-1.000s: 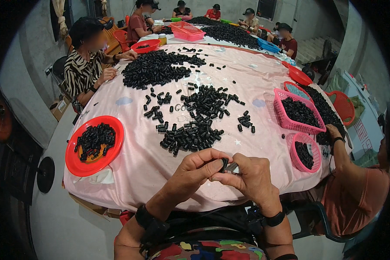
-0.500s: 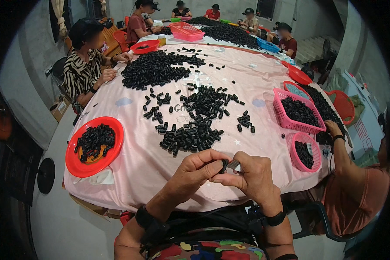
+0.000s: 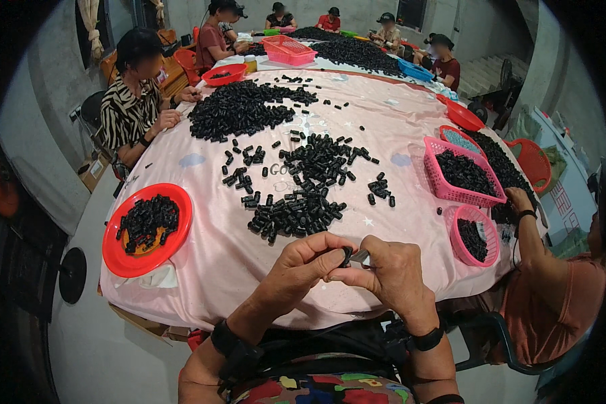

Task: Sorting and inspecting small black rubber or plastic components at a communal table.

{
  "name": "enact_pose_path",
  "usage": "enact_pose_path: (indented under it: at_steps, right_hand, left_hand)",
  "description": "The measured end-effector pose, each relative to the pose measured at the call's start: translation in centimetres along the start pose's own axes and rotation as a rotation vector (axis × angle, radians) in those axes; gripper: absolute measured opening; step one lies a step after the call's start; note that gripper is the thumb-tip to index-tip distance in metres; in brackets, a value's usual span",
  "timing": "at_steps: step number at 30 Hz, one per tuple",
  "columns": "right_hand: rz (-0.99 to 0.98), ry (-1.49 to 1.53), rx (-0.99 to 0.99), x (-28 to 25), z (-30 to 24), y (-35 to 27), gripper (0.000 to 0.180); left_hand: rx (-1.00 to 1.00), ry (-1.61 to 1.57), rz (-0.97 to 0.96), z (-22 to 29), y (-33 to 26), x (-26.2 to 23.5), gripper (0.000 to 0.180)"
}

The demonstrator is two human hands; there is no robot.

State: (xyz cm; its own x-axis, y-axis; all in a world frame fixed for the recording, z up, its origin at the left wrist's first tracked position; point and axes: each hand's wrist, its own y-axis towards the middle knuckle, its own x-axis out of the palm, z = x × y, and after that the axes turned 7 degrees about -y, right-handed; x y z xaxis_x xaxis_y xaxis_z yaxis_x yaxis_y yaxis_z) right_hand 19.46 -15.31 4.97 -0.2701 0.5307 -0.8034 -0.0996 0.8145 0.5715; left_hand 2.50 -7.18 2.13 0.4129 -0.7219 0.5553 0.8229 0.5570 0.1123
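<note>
Between the thumb and fingers of my left hand [image 3: 308, 265] is pinched a small black cylindrical piece [image 3: 346, 255]. My right hand [image 3: 397, 273] grips a flat silver metal blade [image 3: 361, 257], its end right against or very near the black piece; its handle is hidden in the fingers. Both hands meet above the near part of the table. Just beyond them lies a loose heap of black cylindrical pieces [image 3: 296, 212]. To the left, a red round plate [image 3: 185, 232] holds more such pieces.
A pink cloth [image 3: 215, 289] covers the table. Rightward stand a pink rectangular basket [image 3: 468, 195] and a small pink round basket [image 3: 459, 252], both with black pieces. A co-worker's hand [image 3: 518, 200] reaches in at the right; another person [image 3: 138, 101] sits at the left.
Little has changed. The blade in my right hand has shifted and tilted slightly against the black piece, while my left hand keeps its pinch.
</note>
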Motion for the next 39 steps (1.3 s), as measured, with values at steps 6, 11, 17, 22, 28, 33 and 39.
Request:
enact_pose_path:
  at_steps: [6, 11, 17, 22, 28, 33, 39]
  right_hand:
    - [0.053, 0.062, -0.022, 0.4, 0.0, 0.0, 0.048]
    - [0.015, 0.041, -0.002, 0.0, 0.0, 0.0, 0.048]
    - [0.012, 0.099, -0.004, -0.5, -0.3, 0.2, 0.043]
    - [0.132, 0.387, 0.063, -0.9, -1.2, 0.6, 0.027]
    - [0.069, 0.492, 0.016, -1.1, -1.0, 0.6, 0.028]
    - [0.094, 0.494, 0.153, -1.1, -1.2, 0.4, 0.02]
    - [0.129, 0.461, 0.077, -1.3, -1.9, 0.4, 0.02]
  left_hand:
    - [-0.002, -0.041, -0.004, 0.3, -0.2, 0.1, 0.022]
    - [0.002, 0.001, -0.004, 0.1, 0.0, 0.2, 0.022]
    - [-0.028, -0.034, 0.014, 0.4, -0.2, -0.1, 0.022]
    - [-0.016, -0.192, 0.031, 0.8, -0.1, 0.5, 0.022]
    - [-0.038, -0.261, 0.014, 0.5, -0.1, 0.0, 0.021]
    - [0.024, -0.238, -0.027, 1.0, -0.1, 0.4, 0.02]
    - [0.103, -0.165, -0.022, 0.4, 0.0, 0.1, 0.017]
